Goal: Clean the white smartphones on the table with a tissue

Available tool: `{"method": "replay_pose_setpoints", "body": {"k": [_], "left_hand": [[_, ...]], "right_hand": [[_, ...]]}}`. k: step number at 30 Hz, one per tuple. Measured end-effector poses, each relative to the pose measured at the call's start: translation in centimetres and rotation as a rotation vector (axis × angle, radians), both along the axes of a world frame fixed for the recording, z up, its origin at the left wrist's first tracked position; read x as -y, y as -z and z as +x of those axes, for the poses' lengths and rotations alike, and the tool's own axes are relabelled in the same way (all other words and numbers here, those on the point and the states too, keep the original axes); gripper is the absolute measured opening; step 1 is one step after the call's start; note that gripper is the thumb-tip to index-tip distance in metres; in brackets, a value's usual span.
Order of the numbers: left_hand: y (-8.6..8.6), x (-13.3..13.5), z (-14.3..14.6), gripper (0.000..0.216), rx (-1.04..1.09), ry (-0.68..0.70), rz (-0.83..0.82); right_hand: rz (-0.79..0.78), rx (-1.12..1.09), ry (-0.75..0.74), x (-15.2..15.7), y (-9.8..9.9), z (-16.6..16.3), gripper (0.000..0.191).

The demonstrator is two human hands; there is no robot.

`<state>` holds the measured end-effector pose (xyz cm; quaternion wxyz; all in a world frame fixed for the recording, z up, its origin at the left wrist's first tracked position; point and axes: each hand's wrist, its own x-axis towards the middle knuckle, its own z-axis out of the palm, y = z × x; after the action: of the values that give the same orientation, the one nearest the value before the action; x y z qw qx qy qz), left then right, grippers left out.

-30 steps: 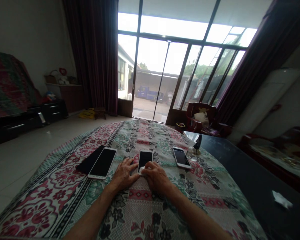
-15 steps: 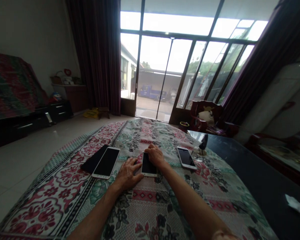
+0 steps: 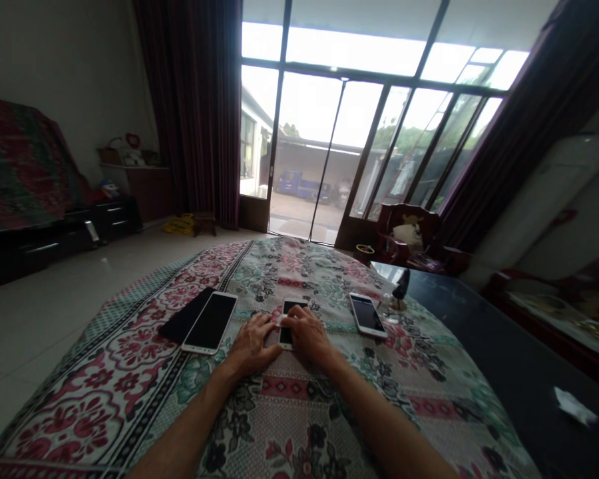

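Observation:
A white-framed smartphone (image 3: 285, 340) with a dark screen lies flat on the patterned tablecloth (image 3: 304, 406), between my hands. My left hand (image 3: 252, 342) rests beside its left edge, fingers stretched out and the thumb at the lower corner. Over the screen, my right hand (image 3: 307, 332) has its fingers bent and pressed together on the glass. A small pale patch shows at those fingertips, too unclear to name. To the left, a larger white phone (image 3: 210, 322) partly overlaps a dark flat case or pad (image 3: 187, 316). Another white phone (image 3: 368, 315) lies to the right.
A small dark object on a clear base (image 3: 400, 289) stands past the right phone. Along the right runs a black table (image 3: 479, 326) bearing a crumpled white paper (image 3: 575, 406). Beyond the cloth are a wooden chair (image 3: 409, 233) and glass doors (image 3: 309, 159).
My right hand has slid down the middle phone's screen toward me, uncovering its top end. My left hand stays by the left edge. The view has shifted slightly.

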<state>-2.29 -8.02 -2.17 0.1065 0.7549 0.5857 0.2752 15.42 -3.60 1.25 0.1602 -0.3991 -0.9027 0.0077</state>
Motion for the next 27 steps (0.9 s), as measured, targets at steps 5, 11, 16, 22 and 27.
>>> {"method": "replay_pose_setpoints", "body": {"k": [5,11,16,22,27], "left_hand": [[0.2,0.0,0.0,0.053,-0.012,-0.007,-0.012],[0.1,0.1,-0.1,0.051,-0.03,0.003,-0.029],[0.2,0.2,-0.1,0.046,-0.054,0.01,0.004],[0.2,0.1,-0.1,0.046,-0.073,0.025,0.019],[0.3,0.1,-0.2,0.044,-0.075,0.02,0.037]], "right_hand": [[-0.009,-0.025,-0.065,2.7,-0.1,0.9,0.025],[-0.035,-0.033,-0.127,4.1,-0.1,1.7,0.023],[-0.031,-0.024,-0.08,1.6,-0.4,1.3,0.03],[0.007,0.022,0.076,-3.6,-0.4,-0.3,0.03],[0.02,0.026,0.156,-6.4,-0.1,-1.4,0.031]]}}
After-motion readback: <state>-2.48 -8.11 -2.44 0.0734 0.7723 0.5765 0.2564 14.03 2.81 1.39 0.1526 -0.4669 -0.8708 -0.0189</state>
